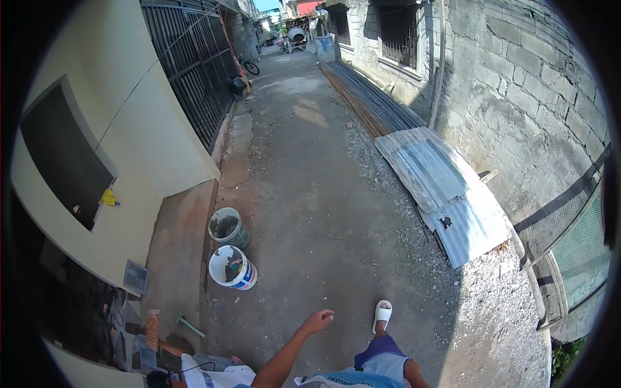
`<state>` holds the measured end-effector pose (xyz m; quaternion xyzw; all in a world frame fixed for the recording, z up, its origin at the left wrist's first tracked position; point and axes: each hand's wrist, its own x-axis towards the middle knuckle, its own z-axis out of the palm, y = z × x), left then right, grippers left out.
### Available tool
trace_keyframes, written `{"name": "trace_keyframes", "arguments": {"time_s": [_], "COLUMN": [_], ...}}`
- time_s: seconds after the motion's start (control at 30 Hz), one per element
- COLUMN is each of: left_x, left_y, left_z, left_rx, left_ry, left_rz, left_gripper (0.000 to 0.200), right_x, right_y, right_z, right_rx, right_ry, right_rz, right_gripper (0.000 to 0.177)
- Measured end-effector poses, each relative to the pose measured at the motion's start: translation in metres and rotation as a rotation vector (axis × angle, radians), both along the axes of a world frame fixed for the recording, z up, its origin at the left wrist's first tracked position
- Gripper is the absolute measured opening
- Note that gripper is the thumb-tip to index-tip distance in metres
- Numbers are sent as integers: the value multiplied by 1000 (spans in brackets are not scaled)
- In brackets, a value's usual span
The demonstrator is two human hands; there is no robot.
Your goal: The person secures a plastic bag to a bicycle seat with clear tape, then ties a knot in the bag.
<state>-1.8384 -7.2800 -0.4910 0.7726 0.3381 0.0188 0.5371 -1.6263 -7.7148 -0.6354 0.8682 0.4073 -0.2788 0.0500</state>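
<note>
My left hand [319, 321] is held out in front of my body over the concrete path, its fingers loosely curled with nothing seen in them. It touches nothing. Of my right arm only a part shows at the bottom edge; the hand itself is out of view. My foot in a white slipper [383, 313] is forward on the path. Nearest to my left hand stands a white bucket [250, 278] with grey residue and a small coloured item inside. Just behind it is a second, grey-smeared bucket [240, 234].
Corrugated metal sheets [475, 226] and long steel bars [372, 97] lie along the right wall. A cement mixer [296, 35] and a bicycle [249, 66] stand farther up the alley. At lower left are another person's white shirt [220, 376] and a green-handled tool [191, 326].
</note>
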Motion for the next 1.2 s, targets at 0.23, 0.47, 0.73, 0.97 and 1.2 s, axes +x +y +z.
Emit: {"name": "trace_keyframes", "arguments": {"time_s": [0.23, 0.47, 0.73, 0.97, 1.2], "left_x": [8, 15, 201, 490, 724], "left_y": [115, 189, 482, 803, 976], "left_z": [-123, -105, -147, 11, -7], "left_rx": [33, -926, -65, 21, 5], "left_ry": [458, 405, 398, -36, -93], "left_rz": [208, 687, 356, 295, -447], "left_gripper": [32, 22, 31, 29, 32], "right_x": [186, 312, 419, 545, 646], "right_y": [204, 343, 589, 875, 1156], "right_z": [21, 75, 107, 174, 153], "right_rx": [-211, -231, 95, 442, 248], "right_ry": [-21, 161, 175, 332, 259], "right_rz": [-28, 11, -107, -282, -86], "right_gripper": [22, 26, 27, 23, 28]}}
